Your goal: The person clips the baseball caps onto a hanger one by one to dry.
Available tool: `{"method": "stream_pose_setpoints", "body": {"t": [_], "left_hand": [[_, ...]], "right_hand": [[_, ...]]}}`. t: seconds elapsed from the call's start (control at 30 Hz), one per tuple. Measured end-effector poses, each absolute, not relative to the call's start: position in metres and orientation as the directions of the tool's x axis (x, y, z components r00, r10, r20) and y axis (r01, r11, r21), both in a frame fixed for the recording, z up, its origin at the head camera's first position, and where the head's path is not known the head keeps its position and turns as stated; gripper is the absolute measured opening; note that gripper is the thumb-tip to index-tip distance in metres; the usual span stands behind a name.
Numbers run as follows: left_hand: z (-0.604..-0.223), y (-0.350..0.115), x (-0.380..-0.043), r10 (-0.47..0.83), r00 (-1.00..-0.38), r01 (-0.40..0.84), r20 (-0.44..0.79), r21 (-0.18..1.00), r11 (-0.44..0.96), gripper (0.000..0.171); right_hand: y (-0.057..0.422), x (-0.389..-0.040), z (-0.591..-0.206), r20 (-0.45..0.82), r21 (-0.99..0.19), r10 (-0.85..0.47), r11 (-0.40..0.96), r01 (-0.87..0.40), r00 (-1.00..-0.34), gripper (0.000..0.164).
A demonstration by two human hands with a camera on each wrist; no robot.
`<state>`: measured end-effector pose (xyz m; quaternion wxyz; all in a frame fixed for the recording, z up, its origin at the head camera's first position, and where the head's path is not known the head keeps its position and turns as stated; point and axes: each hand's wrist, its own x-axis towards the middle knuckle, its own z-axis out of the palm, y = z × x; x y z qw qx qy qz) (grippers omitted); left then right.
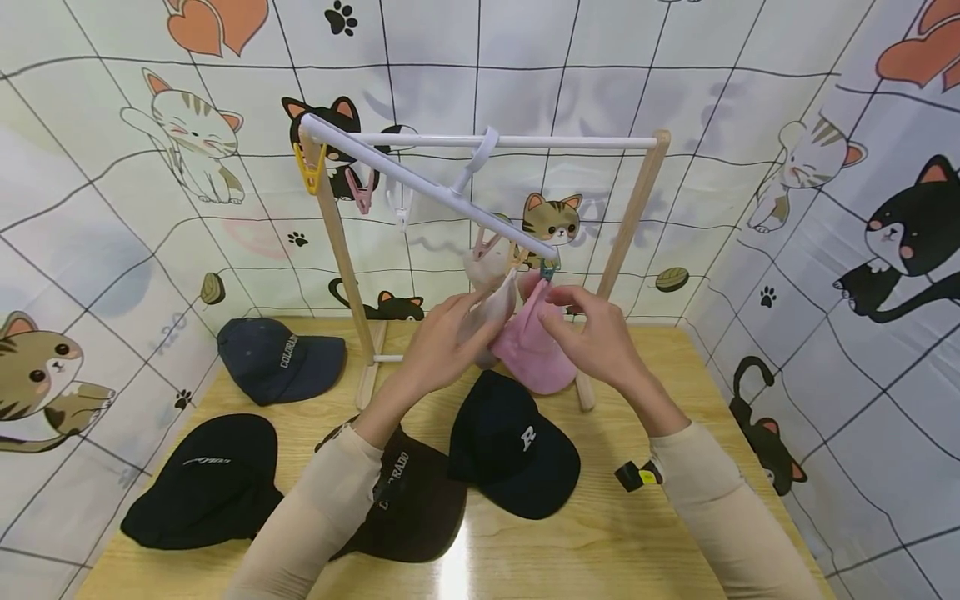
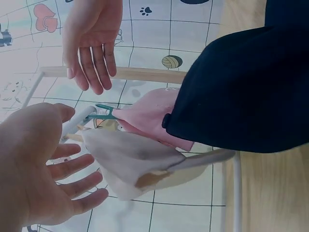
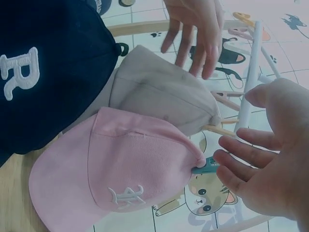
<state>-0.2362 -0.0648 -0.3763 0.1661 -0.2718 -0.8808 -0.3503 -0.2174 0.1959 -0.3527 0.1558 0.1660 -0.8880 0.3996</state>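
A pink cap point(image 3: 130, 164) with a white emblem hangs from a teal clip point(image 3: 207, 166) at the low end of a tilted white hanger point(image 1: 420, 185). Just beside it an off-white cap point(image 3: 154, 94) hangs by clips from the same bar. My left hand point(image 1: 448, 340) is at the off-white cap's left side, fingers loosely extended. On the other side, by the pink cap's clipped edge, is my right hand point(image 1: 592, 337), its fingers spread and slightly bent. Both wrist views show nothing gripped in either hand.
A rack with wooden legs point(image 1: 630, 217) carries the hanger. More clips, including a yellow one point(image 1: 311, 171), hang at its high end. On the table lie a navy R cap point(image 1: 510, 450), brown cap point(image 1: 423, 508), black cap point(image 1: 213, 479), blue cap point(image 1: 273, 358) and small black-and-yellow object point(image 1: 637, 475).
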Motion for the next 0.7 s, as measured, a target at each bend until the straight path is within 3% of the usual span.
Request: {"method": "stream_pose_setpoints", "body": {"t": [0.3,0.7], "left_hand": [[-0.393,-0.085,-0.205,0.397,-0.8,0.598,0.45,0.541,0.592,0.057],[-0.425,-0.085,-0.181,0.363,-0.878,0.474,0.312,0.662,0.58,0.056]], "right_hand": [[0.188,-0.214,-0.352,0.42,-0.669,-0.208,0.587,-0.456,-0.884,0.043],[0.172,-0.214,-0.35,0.441,-0.662,-0.25,0.557,-0.501,-0.862,0.046]]}}
